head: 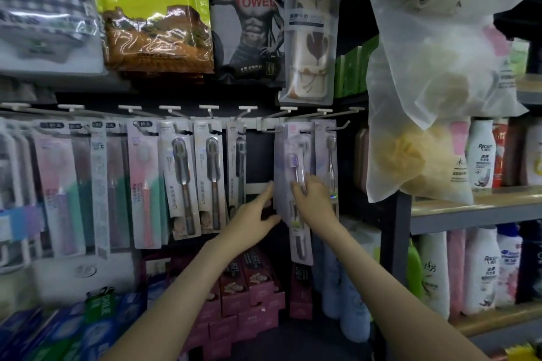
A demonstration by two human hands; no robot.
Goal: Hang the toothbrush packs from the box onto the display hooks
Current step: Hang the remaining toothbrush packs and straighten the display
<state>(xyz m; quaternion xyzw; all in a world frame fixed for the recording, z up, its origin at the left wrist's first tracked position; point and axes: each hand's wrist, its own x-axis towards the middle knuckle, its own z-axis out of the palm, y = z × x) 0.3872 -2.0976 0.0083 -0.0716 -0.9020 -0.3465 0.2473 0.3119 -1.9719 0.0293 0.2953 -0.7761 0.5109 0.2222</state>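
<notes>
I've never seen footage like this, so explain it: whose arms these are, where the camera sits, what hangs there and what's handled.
There is no machine: a person wears one wide-angle camera on the head, so you look along their own arms at a shop display. The left hand lays straight fingers against the left edge of a stack of purple toothbrush packs hanging from the row of display hooks; the right hand rests on the stack's front, though blur hides whether it grips. More toothbrush packs hang to the left, a bare hook sits between, and toothpaste boxes sit below.
</notes>
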